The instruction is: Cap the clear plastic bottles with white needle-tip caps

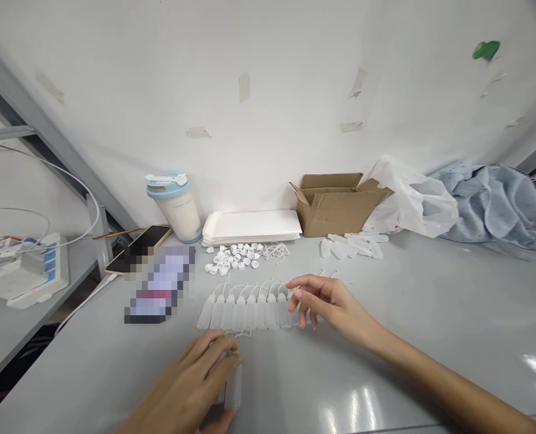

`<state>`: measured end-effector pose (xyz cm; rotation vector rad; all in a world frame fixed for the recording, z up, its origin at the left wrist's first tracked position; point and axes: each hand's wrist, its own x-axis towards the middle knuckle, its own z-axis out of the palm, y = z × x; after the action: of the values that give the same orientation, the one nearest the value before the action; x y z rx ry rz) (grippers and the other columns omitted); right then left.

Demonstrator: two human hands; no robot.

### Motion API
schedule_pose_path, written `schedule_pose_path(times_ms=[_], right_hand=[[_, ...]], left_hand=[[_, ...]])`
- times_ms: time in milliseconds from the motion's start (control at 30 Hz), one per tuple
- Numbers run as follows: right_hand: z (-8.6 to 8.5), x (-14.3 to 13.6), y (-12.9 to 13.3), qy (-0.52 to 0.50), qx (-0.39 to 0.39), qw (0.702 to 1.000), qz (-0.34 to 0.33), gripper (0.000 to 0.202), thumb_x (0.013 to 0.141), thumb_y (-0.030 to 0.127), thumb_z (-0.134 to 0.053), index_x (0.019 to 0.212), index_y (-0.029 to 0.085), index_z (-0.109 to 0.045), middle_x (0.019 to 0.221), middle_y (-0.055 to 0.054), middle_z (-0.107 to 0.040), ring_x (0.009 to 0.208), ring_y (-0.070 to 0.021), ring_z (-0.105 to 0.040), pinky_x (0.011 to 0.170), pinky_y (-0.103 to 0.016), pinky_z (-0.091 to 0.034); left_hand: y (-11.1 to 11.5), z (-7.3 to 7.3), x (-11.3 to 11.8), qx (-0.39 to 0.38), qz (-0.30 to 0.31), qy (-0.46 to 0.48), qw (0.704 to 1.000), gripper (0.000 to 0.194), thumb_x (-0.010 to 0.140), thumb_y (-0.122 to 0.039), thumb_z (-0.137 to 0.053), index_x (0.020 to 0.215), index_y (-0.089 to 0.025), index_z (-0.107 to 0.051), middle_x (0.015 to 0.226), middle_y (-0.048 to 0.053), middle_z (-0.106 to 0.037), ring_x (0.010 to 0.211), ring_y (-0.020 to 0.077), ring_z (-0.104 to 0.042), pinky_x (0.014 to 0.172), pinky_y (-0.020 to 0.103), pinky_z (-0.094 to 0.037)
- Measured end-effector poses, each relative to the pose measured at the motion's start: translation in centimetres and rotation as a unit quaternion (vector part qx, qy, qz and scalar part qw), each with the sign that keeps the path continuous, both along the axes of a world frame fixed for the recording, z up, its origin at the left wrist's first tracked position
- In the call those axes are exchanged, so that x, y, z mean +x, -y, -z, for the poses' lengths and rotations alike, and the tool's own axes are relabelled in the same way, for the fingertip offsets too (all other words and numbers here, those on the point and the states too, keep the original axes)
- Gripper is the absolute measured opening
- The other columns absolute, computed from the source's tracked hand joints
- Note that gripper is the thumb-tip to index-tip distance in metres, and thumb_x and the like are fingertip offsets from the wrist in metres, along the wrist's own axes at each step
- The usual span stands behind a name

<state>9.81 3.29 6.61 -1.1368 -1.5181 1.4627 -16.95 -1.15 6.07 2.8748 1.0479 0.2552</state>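
Several translucent tubes (249,313) with white caps and looped cords stand in a row on the grey table. Just in front of the row, my left hand (199,377) is curled around a translucent tube (234,386), which shows beside its fingertips; part of another shows under the hand. My right hand (317,301) hovers over the row's right end, its fingers loosely bent and apart, with nothing seen in it. Behind the row are a pile of small white caps (236,258) and a bundle of white cords (277,252). Loose translucent tubes (351,246) lie farther right.
A blue-lidded cup (177,208), a stack of white envelopes (252,226), an open cardboard box (340,208), a white plastic bag (412,199) and blue cloth (498,205) line the wall. Two phones (138,250) lie left, near a power strip (50,265) and cables.
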Motion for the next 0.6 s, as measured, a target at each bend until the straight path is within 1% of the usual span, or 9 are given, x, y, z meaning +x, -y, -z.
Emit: schedule_pose_path(times_ms=[100, 200, 400, 600], right_hand=[[-0.06, 0.09, -0.04, 0.001, 0.006, 1.000, 0.000, 0.027, 0.088, 0.037, -0.049, 0.100, 0.015, -0.059, 0.079, -0.004, -0.065, 0.055, -0.0108, -0.059, 0.048, -0.022, -0.044], [-0.06, 0.16, -0.06, 0.000, 0.012, 1.000, -0.001, 0.026, 0.088, 0.036, -0.049, 0.100, 0.015, -0.060, 0.078, -0.004, -0.065, 0.055, -0.0106, -0.059, 0.047, -0.022, -0.043], [-0.01, 0.21, -0.04, -0.001, 0.009, 1.000, 0.002, 0.024, 0.087, 0.035, -0.049, 0.098, 0.015, -0.059, 0.078, -0.004, -0.065, 0.054, -0.0101, -0.059, 0.047, -0.021, -0.041], [-0.11, 0.31, -0.16, 0.000, 0.009, 1.000, 0.006, 0.024, 0.087, 0.034, -0.050, 0.098, 0.016, -0.060, 0.077, -0.003, -0.065, 0.054, -0.0099, -0.058, 0.046, -0.021, -0.040]], left_hand=[[-0.15, -0.18, 0.06, -0.005, -0.009, -0.010, 1.000, 0.040, 0.068, -0.015, -0.060, 0.108, -0.019, -0.057, 0.112, 0.007, -0.064, 0.108, 0.0268, -0.055, 0.089, 0.033, -0.050], [-0.28, -0.26, 0.01, -0.004, -0.005, -0.009, 1.000, 0.040, 0.068, -0.015, -0.060, 0.107, -0.020, -0.057, 0.111, 0.007, -0.064, 0.108, 0.0264, -0.055, 0.089, 0.033, -0.050], [-0.38, 0.05, -0.36, 0.020, 0.007, 0.012, 1.000, 0.040, 0.067, -0.015, -0.061, 0.106, -0.022, -0.056, 0.108, 0.005, -0.065, 0.107, 0.0255, -0.055, 0.087, 0.031, -0.050], [-0.25, 0.15, -0.68, 0.029, 0.019, 0.003, 0.999, 0.042, 0.068, -0.017, -0.060, 0.109, -0.023, -0.055, 0.112, 0.004, -0.065, 0.109, 0.0249, -0.055, 0.089, 0.031, -0.049]])
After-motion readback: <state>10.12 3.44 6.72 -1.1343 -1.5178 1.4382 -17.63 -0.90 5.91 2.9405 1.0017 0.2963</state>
